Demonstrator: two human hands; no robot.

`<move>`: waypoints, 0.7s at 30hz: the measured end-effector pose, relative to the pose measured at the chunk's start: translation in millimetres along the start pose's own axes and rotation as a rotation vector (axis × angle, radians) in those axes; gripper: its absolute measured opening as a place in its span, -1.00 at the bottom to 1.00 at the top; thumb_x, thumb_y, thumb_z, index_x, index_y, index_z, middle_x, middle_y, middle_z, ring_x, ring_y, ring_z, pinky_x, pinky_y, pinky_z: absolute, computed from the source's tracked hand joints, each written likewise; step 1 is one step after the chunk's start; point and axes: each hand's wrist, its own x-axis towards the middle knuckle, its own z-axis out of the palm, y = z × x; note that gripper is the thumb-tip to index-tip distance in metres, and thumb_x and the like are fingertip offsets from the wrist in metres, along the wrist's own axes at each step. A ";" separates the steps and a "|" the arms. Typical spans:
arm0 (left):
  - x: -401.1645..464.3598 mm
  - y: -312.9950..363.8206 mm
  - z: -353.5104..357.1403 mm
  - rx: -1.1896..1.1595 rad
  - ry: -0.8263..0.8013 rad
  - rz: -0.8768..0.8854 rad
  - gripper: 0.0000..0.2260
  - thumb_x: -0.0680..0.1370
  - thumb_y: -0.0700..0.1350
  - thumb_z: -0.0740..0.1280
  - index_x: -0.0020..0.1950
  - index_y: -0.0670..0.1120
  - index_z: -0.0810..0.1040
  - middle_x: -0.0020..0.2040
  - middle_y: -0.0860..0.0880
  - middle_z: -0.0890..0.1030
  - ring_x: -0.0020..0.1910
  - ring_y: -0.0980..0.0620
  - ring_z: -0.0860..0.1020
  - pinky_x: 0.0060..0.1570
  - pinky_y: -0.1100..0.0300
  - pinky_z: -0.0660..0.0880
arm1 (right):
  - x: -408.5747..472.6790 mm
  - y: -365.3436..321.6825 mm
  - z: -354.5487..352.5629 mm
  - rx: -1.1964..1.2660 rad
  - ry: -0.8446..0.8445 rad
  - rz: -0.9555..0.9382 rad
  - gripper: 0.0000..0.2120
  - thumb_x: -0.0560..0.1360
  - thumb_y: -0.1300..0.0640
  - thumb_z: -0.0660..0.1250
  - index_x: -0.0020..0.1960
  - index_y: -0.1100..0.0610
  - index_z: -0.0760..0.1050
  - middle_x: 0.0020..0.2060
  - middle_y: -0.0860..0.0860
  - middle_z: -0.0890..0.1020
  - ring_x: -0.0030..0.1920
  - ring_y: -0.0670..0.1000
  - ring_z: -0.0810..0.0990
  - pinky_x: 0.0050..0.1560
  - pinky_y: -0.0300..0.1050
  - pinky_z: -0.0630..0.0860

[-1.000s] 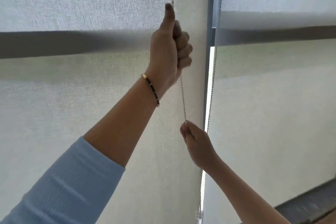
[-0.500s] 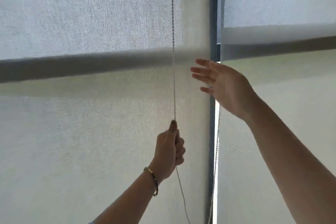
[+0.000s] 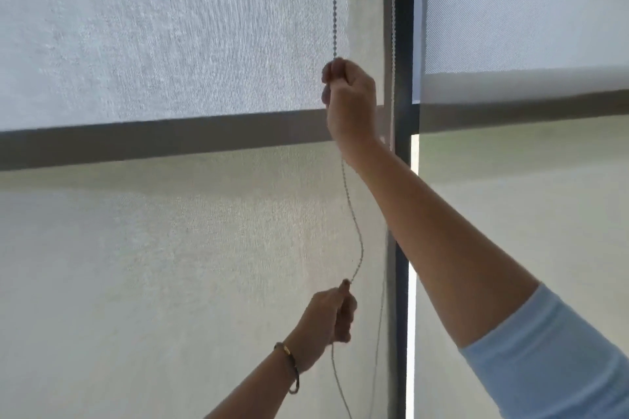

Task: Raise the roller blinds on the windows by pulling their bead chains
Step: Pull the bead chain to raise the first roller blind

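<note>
A pale fabric roller blind [image 3: 163, 248] covers the left window, and a dark window bar shows through it across the middle. Its metal bead chain [image 3: 335, 0] hangs down near the blind's right edge. My right hand [image 3: 350, 99] is raised and closed around the chain at about the height of the bar. My left hand [image 3: 328, 320], with a bracelet on the wrist, pinches the same chain lower down. Between the two hands the chain [image 3: 355, 235] hangs slack in a curve.
A dark vertical window frame post [image 3: 403, 27] stands just right of my hands, with a second strand of chain [image 3: 393, 10] along it. A second roller blind [image 3: 531, 214] covers the right window. A bright gap of daylight [image 3: 411, 316] shows beside the post.
My right hand, open in the air half a second ago, has closed on the chain up high. My left hand has pulled the chain down low from the raised grip it had a second ago.
</note>
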 end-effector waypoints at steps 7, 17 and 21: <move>28.3 225.7 -25.2 -0.017 0.151 0.583 -0.50 0.70 0.10 -0.03 0.06 -0.09 0.66 -0.07 -0.12 0.68 0.02 -0.12 0.62 0.06 -0.04 0.51 | -28.8 -9.5 11.5 0.065 -0.152 0.098 -0.63 0.70 0.25 -0.02 -0.26 0.00 0.25 -0.38 -0.04 0.22 -0.38 -0.21 0.15 -0.36 -0.26 0.19; 36.3 380.2 -26.3 -0.363 -0.015 0.706 -0.54 0.68 0.07 0.14 -0.41 0.03 0.18 -0.51 0.08 0.16 -0.54 0.11 0.05 -0.63 0.32 0.07 | -60.8 33.2 -36.5 0.656 -0.679 0.378 -0.58 0.64 -0.06 0.19 -0.34 0.06 0.47 -0.57 -0.09 0.34 -0.60 -0.11 0.21 -0.61 -0.27 0.12; 41.5 368.8 -28.5 -0.434 -0.016 0.708 -0.52 0.67 0.03 0.18 -0.43 0.04 0.16 -0.57 0.10 0.14 -0.62 0.15 0.06 -0.70 0.35 0.06 | -60.7 -4.2 -45.5 1.322 -0.538 0.226 -0.66 0.69 0.01 0.11 0.20 0.16 0.59 0.05 0.11 0.72 -0.16 -0.01 0.73 -0.23 -0.25 0.64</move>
